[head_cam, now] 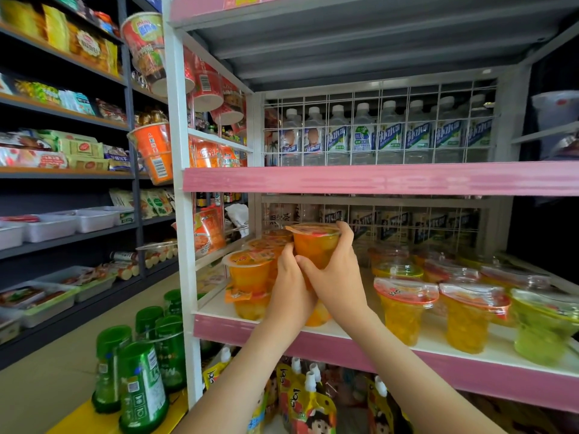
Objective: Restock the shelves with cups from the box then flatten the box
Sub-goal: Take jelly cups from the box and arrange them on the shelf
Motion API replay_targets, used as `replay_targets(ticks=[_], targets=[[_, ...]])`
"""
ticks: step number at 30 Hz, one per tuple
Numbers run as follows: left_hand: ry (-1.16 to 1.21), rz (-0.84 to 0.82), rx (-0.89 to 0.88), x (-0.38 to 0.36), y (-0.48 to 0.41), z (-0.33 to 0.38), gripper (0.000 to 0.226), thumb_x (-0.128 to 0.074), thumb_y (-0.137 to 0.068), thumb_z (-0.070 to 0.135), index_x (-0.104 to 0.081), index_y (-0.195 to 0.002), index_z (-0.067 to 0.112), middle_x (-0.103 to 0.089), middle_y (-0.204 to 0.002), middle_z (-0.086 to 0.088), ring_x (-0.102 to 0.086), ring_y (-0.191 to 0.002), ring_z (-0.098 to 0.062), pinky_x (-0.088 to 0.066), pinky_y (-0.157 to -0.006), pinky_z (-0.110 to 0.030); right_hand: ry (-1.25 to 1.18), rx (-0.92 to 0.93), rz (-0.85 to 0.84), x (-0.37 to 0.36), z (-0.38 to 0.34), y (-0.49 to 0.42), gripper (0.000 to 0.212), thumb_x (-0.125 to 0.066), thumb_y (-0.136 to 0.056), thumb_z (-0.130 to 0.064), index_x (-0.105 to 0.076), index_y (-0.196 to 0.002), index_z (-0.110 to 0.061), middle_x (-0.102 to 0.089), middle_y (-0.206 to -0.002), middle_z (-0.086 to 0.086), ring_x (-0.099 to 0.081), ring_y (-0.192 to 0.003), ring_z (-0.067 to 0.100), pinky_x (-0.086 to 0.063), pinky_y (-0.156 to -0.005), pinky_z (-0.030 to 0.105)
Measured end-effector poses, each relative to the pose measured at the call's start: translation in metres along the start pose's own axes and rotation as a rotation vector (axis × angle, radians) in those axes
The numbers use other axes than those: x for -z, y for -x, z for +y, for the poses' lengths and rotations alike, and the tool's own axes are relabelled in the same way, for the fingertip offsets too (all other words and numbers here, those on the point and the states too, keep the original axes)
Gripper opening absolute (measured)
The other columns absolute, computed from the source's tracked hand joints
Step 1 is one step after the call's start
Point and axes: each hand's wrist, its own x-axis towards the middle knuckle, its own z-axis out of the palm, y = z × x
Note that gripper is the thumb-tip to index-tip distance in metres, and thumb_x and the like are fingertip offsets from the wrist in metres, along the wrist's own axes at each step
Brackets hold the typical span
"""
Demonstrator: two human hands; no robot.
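Cups are going onto the white metal shelf with the pink front edge, and I am working toward its 9 o'clock end. Stacked clear plastic cups of orange fruit are standing just beside my hands at 9 o'clock. My right hand and left hand are both grasping one orange fruit cup, holding it above a lower cup. I am judging that an off-centre landing could tip it, or my left knuckles could topple the neighbouring stack.
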Motion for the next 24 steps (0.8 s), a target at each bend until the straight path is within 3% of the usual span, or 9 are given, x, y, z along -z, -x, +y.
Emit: replay_targets(ticks=[4, 8, 14, 19, 24], targets=[[-0.04, 0.011, 0.011, 0.001, 0.004, 0.0, 0.083, -0.068, -0.084, 0.025, -0.015, -0.145, 0.011, -0.033, -0.143, -0.006, -0.042, -0.124, -0.019, -0.035, -0.088, -0.017, -0.079, -0.018, -0.023, 0.003, 0.002, 0.002, 0.083, -0.068, -0.084, -0.03, -0.011, -0.145, -0.029, -0.047, -0.135, 0.003, -0.051, -0.118, 0.02, -0.05, -0.093, 0.037], [-0.023, 0.015, 0.033, 0.004, 0.007, 0.002, 0.084, -0.07, -0.082, 0.029, -0.017, -0.145, 0.013, -0.033, -0.143, -0.004, -0.041, -0.127, -0.019, -0.035, -0.09, -0.02, -0.161, -0.052, -0.045, 0.008, 0.003, 0.001, 0.082, -0.068, -0.085, -0.022, -0.013, -0.145, -0.027, -0.05, -0.125, -0.003, -0.057, -0.11, 0.016, -0.046, -0.083, 0.021], [-0.06, 0.018, 0.037, 0.005, 0.008, 0.008, 0.086, -0.07, -0.082, 0.03, -0.015, -0.146, 0.014, -0.031, -0.144, -0.004, -0.039, -0.129, -0.02, -0.037, -0.094, -0.023, -0.185, -0.042, -0.057, 0.008, 0.005, 0.0, 0.089, -0.072, -0.081, -0.025, -0.011, -0.145, -0.032, -0.049, -0.132, 0.001, -0.055, -0.111, 0.015, -0.045, -0.084, 0.021], [-0.056, 0.009, 0.05, 0.006, 0.008, 0.007, 0.088, -0.071, -0.081, 0.033, -0.015, -0.146, 0.015, -0.03, -0.146, -0.004, -0.037, -0.131, -0.021, -0.04, -0.101, -0.032, -0.215, -0.081, -0.053, 0.007, 0.003, -0.009, 0.088, -0.076, -0.078, -0.027, -0.016, -0.142, -0.028, -0.052, -0.126, 0.004, -0.056, -0.1, 0.012, -0.041, -0.065, 0.006], [-0.064, 0.015, 0.069, 0.009, 0.008, 0.002, 0.091, -0.072, -0.079, 0.038, -0.014, -0.147, 0.018, -0.029, -0.148, -0.004, -0.034, -0.135, -0.022, -0.04, -0.104, -0.042, -0.23, -0.107, -0.064, 0.004, 0.007, -0.01, 0.095, -0.079, -0.074, -0.025, -0.014, -0.142, -0.029, -0.055, -0.122, 0.004, -0.059, -0.098, 0.015, -0.044, -0.065, 0.009]])
